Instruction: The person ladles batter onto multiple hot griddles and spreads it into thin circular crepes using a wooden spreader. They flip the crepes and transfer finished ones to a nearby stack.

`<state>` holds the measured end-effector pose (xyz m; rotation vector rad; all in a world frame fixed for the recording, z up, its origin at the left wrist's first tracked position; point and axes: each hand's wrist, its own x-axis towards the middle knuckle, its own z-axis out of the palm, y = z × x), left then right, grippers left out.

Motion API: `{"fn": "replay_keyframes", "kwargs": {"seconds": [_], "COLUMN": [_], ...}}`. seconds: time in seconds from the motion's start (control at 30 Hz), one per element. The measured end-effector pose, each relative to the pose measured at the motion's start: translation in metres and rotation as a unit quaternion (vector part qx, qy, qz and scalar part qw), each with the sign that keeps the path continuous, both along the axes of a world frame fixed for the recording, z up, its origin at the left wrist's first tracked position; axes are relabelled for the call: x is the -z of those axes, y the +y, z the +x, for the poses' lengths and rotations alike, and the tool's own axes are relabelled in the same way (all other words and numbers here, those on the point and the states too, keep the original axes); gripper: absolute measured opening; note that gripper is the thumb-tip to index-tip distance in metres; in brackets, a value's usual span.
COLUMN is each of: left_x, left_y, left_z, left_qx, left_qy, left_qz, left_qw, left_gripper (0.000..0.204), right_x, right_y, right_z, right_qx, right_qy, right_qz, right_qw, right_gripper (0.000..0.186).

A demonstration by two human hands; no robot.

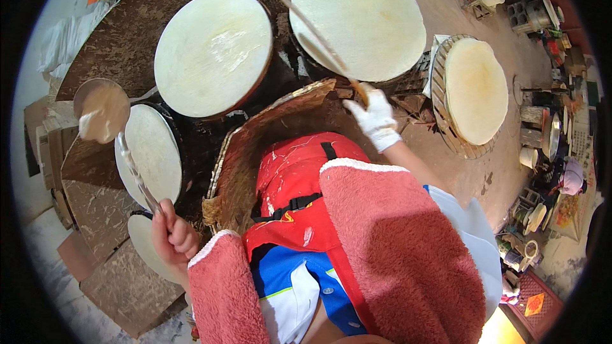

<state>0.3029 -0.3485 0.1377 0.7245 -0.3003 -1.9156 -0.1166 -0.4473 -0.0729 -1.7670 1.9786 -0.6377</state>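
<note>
My bare left hand [175, 236] is closed around the handle of a metal ladle [132, 162]. Pale, creamy batter [102, 111] shows in its bowl, raised beside a small white round sheet [150, 156]. A white glove covers my right hand [375, 118], which grips one end of a thin wooden stick [312, 28]. That stick slants up across a large white round sheet [376, 6] on a dark griddle. To its left, another large white sheet [213, 51] has a wet shine. Partly behind my left hand lies one more pale round [148, 242].
Right of the griddles, a woven basket [440, 114] carries a pale round sheet [477, 89]. A curved brown board [239, 153] stands between my red apron [306, 159] and the griddles. Concrete blocks [529, 16] and clutter line the right side. Brown boards [131, 286] lie at lower left.
</note>
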Motion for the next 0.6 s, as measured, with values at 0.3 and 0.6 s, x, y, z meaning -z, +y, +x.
{"fn": "replay_keyframes", "kwargs": {"seconds": [0.3, 0.6], "left_x": [0.055, 0.048], "left_y": [0.017, 0.062], "left_z": [-0.132, -0.182], "left_qx": [-0.028, -0.123], "left_qy": [0.328, 0.332], "left_qz": [0.266, 0.237], "left_qw": [0.906, 0.905], "left_gripper": [0.029, 0.027], "right_x": [-0.011, -0.076], "right_y": [-0.076, -0.148], "right_z": [-0.097, -0.107], "right_qx": [-0.287, -0.340], "right_qy": [0.167, 0.184], "right_qz": [-0.007, -0.027], "right_qw": [0.943, 0.922], "right_gripper": [0.047, 0.015]}}
